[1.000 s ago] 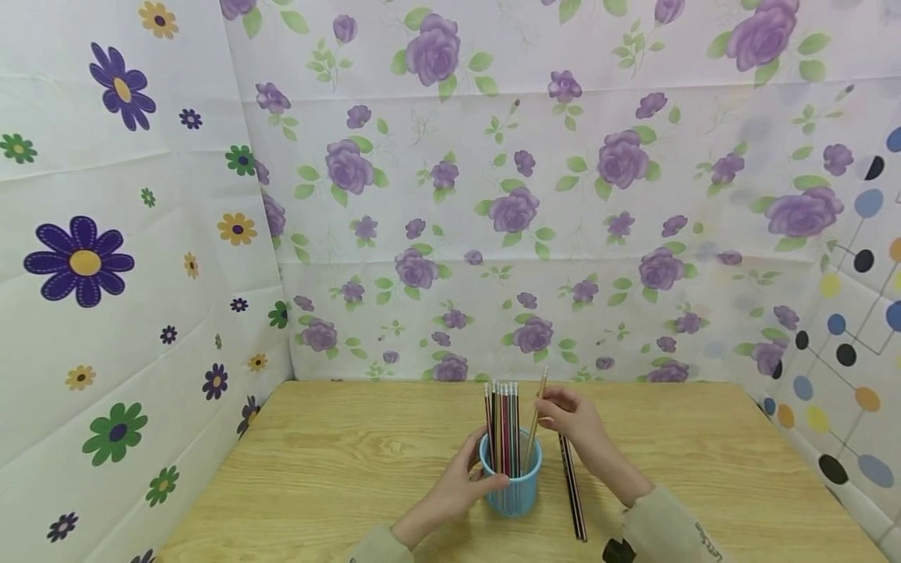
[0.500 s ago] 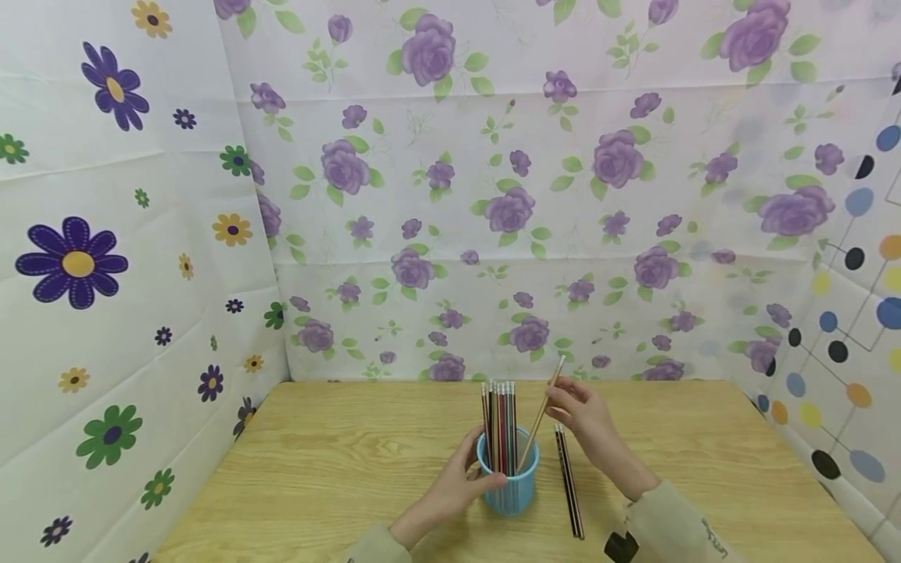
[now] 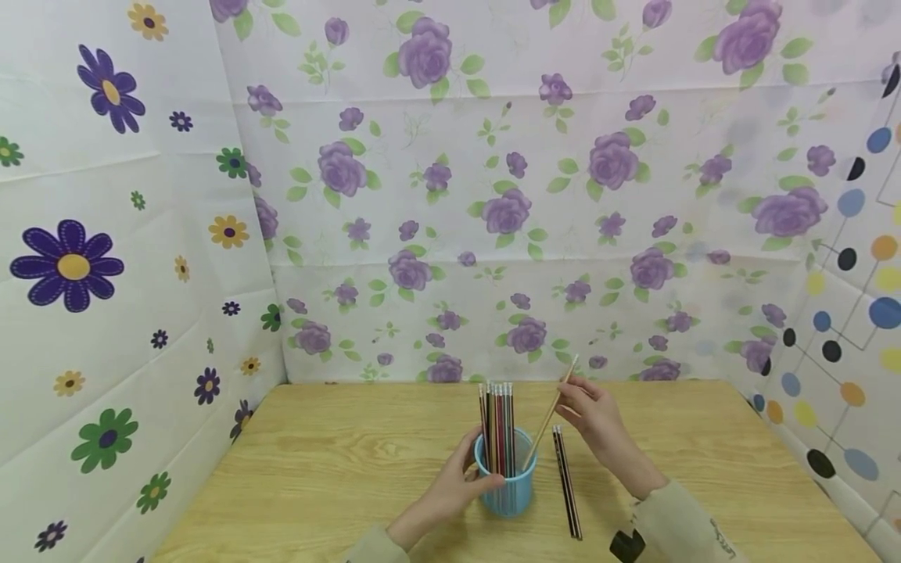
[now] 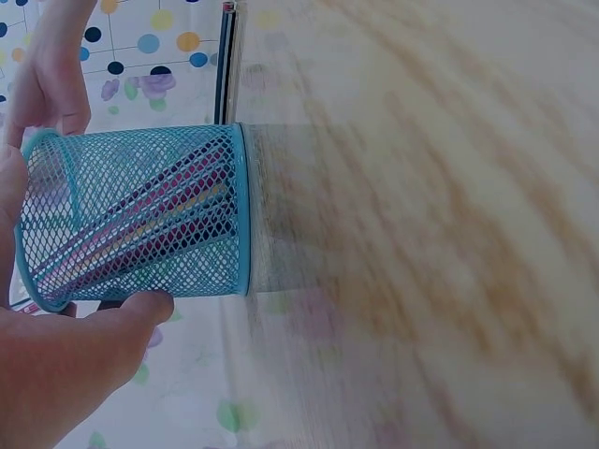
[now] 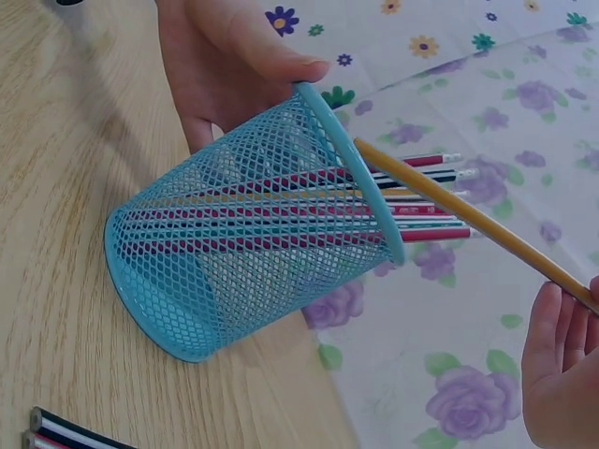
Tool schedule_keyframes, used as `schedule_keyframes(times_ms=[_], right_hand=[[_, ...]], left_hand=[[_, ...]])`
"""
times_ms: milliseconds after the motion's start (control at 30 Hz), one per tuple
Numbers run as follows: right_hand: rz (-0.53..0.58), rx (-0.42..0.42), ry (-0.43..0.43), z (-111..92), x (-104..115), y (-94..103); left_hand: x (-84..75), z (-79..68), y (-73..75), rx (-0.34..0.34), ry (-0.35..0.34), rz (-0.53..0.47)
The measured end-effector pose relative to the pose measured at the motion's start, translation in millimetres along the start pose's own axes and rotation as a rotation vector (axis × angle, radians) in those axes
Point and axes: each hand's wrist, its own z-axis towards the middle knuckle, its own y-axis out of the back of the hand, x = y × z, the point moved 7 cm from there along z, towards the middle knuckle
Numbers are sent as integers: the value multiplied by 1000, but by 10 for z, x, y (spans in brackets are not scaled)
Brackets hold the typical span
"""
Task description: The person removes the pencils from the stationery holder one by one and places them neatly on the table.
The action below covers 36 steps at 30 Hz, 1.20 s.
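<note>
Wooden table (image 3: pixel 338 446): two dark pencils (image 3: pixel 565 485) lie just beside a blue cup (image 3: pixel 516 498).
From far off, I see the left hand (image 3: pixel 457 481) wrapped round the cup, a bunch of pencils (image 3: pixel 498 430) inside. Farther on, the right hand (image 3: pixel 590 410) pinches a yellow pencil (image 3: pixel 552 410), slanting at the cup's rim (image 5: pixel 374 187). I think that slant could make it snag and tip the cup, if the left hand slips.

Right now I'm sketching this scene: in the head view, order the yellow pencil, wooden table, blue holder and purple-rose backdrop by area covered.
1. Purple-rose backdrop
2. Wooden table
3. Blue holder
4. Yellow pencil, long but very thin
</note>
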Motion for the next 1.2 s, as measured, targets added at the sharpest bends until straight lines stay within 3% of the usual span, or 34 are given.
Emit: schedule_keyframes(times_ms=[233, 567, 1200], right_hand=[[27, -38, -29, -5, 20, 108], [18, -22, -36, -51, -26, 280], [-137, -19, -158, -84, -372, 610]], left_hand=[[-33, -4, 1, -4, -15, 2], [3, -1, 8, -2, 4, -6], [29, 15, 10, 3, 10, 8]])
